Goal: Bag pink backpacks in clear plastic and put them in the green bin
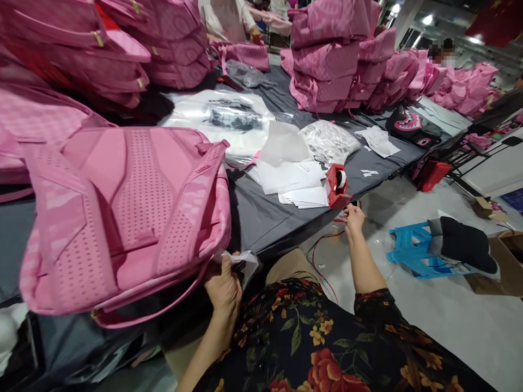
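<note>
A pink backpack (122, 218) lies back-side up on the grey table (265, 218) in front of me. My left hand (224, 286) is closed at the bag's lower right corner, pinching a small crumpled clear plastic piece (241, 260). My right hand (353, 218) reaches out to the table's edge just below a red tape dispenser (337, 186), fingers pinched near its tape end; what they hold is too small to make out. Loose white paper sheets (292, 174) lie beside the dispenser.
Stacks of pink backpacks (327, 54) fill the back and left of the table. Clear plastic bags (229, 117) and a black shark-face bag (411, 126) lie on it. A blue plastic stool (412, 253) and cardboard box (506, 261) stand on the floor at right. Another person (229, 19) works at the far end.
</note>
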A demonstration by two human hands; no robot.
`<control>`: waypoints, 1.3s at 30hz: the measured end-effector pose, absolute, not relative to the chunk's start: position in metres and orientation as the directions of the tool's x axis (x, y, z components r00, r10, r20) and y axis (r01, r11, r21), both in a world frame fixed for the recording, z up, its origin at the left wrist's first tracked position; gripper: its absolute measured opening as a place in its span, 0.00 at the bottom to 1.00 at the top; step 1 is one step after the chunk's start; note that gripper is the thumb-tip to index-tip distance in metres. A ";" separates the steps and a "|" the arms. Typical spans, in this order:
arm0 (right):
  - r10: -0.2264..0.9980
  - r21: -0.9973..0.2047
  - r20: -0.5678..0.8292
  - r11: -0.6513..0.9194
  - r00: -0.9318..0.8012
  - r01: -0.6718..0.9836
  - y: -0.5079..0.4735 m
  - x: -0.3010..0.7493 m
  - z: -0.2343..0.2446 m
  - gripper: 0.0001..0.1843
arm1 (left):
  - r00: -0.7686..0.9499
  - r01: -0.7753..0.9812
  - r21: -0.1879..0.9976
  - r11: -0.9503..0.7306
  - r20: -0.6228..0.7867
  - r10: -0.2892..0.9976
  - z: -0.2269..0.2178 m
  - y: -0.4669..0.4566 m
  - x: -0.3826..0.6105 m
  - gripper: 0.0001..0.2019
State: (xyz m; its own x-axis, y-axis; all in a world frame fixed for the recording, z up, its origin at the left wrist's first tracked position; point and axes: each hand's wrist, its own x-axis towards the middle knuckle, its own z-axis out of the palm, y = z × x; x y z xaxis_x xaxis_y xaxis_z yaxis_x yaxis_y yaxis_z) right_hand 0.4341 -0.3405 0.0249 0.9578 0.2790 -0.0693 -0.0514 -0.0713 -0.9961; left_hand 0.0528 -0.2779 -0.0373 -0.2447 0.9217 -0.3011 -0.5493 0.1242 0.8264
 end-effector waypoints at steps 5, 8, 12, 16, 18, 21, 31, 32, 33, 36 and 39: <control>0.541 -0.971 -0.227 -0.057 0.810 -0.233 -0.298 0.380 0.023 0.24 | -0.282 -0.505 0.859 0.080 -0.252 0.926 -0.033 -0.280 0.059 0.30; 0.876 -0.952 -0.219 -0.096 0.430 -0.290 -0.274 0.315 0.029 0.22 | -0.296 -0.491 0.868 0.073 -0.245 0.923 -0.027 -0.282 0.063 0.27; 0.981 -0.997 0.020 0.034 -0.192 0.073 -0.255 0.232 0.048 0.22 | -0.277 -0.490 0.867 0.093 -0.256 0.926 -0.025 -0.276 0.064 0.25; 0.841 -0.833 0.094 0.359 -0.532 0.421 -0.234 0.194 0.058 0.20 | -0.310 -0.460 0.887 0.046 -0.209 0.928 -0.031 -0.274 0.061 0.26; 0.822 -0.713 0.075 0.440 -0.564 0.546 -0.226 0.187 0.058 0.18 | -0.329 -0.446 0.895 0.025 -0.190 0.925 -0.036 -0.273 0.061 0.27; 0.834 -0.552 0.041 0.478 -0.550 0.683 -0.222 0.184 0.057 0.12 | -0.322 -0.449 0.894 0.016 -0.178 0.930 -0.042 -0.273 0.061 0.26; 0.880 -0.444 0.004 0.426 -0.474 0.788 -0.229 0.179 0.061 0.08 | -0.207 -0.623 0.782 0.026 -0.197 0.958 -0.036 -0.279 0.060 0.26; 0.880 -0.475 0.011 0.422 -0.475 0.772 -0.229 0.182 0.059 0.07 | -0.213 -0.653 0.757 0.027 -0.217 0.953 -0.037 -0.279 0.060 0.26; 0.875 -0.522 0.010 0.417 -0.484 0.744 -0.228 0.185 0.057 0.07 | -0.228 -0.676 0.737 0.023 -0.239 0.944 -0.038 -0.279 0.061 0.25; 0.850 -0.710 -0.010 0.365 -0.527 0.602 -0.226 0.191 0.045 0.09 | -0.266 -0.701 0.713 0.016 -0.282 0.922 -0.043 -0.276 0.063 0.22; 0.870 -0.805 -0.020 0.278 -0.493 0.524 -0.225 0.189 0.029 0.09 | -0.256 -0.705 0.708 0.035 -0.300 0.919 -0.050 -0.273 0.061 0.22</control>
State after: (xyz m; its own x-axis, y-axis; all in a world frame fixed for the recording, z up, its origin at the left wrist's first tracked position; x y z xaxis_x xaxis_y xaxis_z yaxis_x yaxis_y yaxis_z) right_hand 0.1891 -0.2246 0.0291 -0.4933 0.8696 -0.0204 0.5239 0.2783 -0.8051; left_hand 0.0605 -0.2730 -0.0497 -0.2563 0.9188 -0.3001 -0.7053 0.0345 0.7080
